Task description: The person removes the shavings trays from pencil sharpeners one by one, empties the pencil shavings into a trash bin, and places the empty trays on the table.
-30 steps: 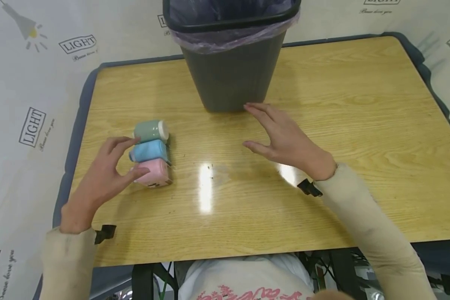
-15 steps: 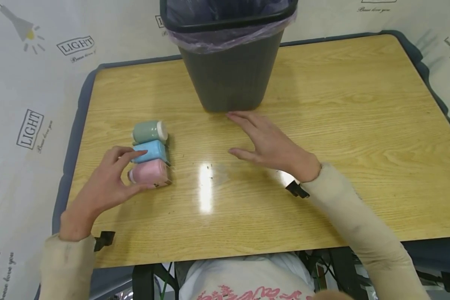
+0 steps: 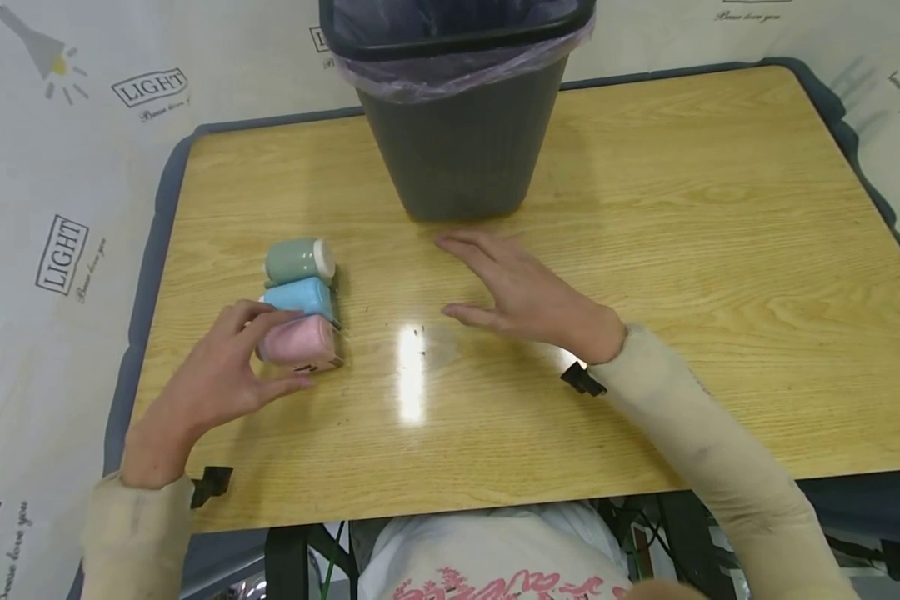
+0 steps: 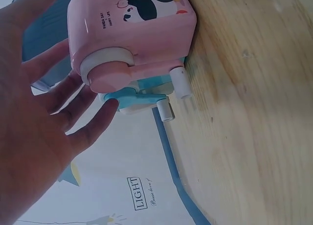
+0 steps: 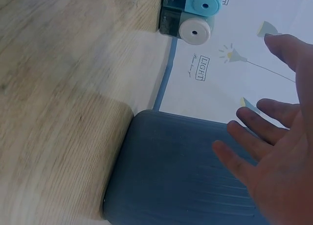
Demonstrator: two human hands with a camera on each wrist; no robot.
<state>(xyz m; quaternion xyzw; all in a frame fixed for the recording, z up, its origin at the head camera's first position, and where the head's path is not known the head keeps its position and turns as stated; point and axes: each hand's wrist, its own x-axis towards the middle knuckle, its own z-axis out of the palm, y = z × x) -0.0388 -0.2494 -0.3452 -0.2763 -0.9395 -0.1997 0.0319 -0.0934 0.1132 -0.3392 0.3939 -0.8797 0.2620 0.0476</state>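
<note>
On the left part of the wooden table (image 3: 682, 233), the pink crank-handled device (image 3: 309, 340) is framed by the left hand (image 3: 217, 375), with the fingers laid along its far side and the thumb held at its near side; the hand is spread rather than clenched, and whether any contact is made cannot be told. On the pink casing a panda picture (image 4: 151, 6) is printed, with small capitals beside it, seen upside down in the left wrist view and too small to be read surely. Just beyond, the blue device (image 3: 303, 297) and then the green device (image 3: 292, 261) are lined up side by side. Nothing is grasped by the right hand (image 3: 525, 296), which is held with fingers extended in front of the grey bin (image 3: 457, 158), lined with a purplish bag (image 3: 427, 87). On the pale backdrop (image 3: 120, 167), "LIGHT" is repeated in a boxed frame, with script beneath in which "love you" can be made out. Pink lettering is carried on the white shirt (image 3: 427, 546), but it cannot be read.
</note>
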